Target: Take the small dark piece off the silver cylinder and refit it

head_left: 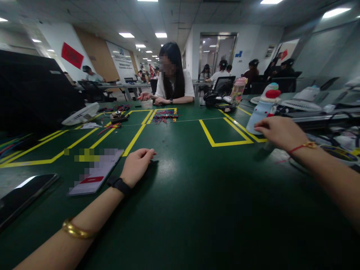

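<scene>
Right hand open, fingertips at the pale-blue snowman-shaped bottle with red cap on the green table's right edge; left hand loosely curled, empty, beside the smartphone; best wrap the body low before lifting

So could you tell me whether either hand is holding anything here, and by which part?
Nothing is held. The left hand rests loosely curled on the green table beside a phone; the right hand reaches beside the snowman-shaped bottle.
</scene>
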